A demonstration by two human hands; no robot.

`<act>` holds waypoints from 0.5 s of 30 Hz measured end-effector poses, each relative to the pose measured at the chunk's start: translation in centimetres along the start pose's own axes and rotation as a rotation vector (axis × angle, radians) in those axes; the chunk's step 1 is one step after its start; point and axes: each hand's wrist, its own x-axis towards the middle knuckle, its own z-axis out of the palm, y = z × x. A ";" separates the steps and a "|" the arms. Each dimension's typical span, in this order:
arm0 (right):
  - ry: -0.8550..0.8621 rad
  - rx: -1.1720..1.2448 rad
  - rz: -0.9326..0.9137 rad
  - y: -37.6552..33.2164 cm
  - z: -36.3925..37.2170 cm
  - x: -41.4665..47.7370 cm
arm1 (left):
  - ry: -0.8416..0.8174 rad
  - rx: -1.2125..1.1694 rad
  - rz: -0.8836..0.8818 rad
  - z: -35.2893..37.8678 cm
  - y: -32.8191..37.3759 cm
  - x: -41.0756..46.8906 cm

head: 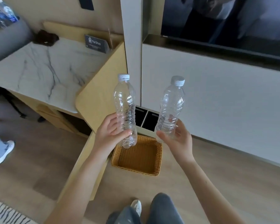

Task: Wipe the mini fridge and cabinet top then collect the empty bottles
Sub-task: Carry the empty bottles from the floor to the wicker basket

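Left hand (111, 131) curled round lower body of left bottle (125, 110); clear, capped, upright. Right hand (178, 139) grips base of right bottle (170, 109); capped, tilted slightly. Both bottles held above basket (136, 171) on floor. Farther left: cabinet top (44, 73), sign (96, 44) and dark cloth (46, 37) at back. TV (225, 18) far right.
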 end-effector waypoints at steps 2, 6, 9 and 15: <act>-0.012 -0.017 0.009 0.9 0.1 2.0 | 0.021 -0.010 -0.015 0.3 -0.7 1.6; -0.093 -0.014 0.055 3.2 0.2 5.6 | 0.077 -0.001 -0.080 1.6 -2.5 3.7; -0.134 0.004 0.102 4.7 0.2 7.6 | 0.125 -0.004 -0.119 2.5 -3.9 4.3; -0.192 0.028 0.141 6.1 1.0 10.4 | 0.137 -0.008 -0.174 3.3 -5.5 5.5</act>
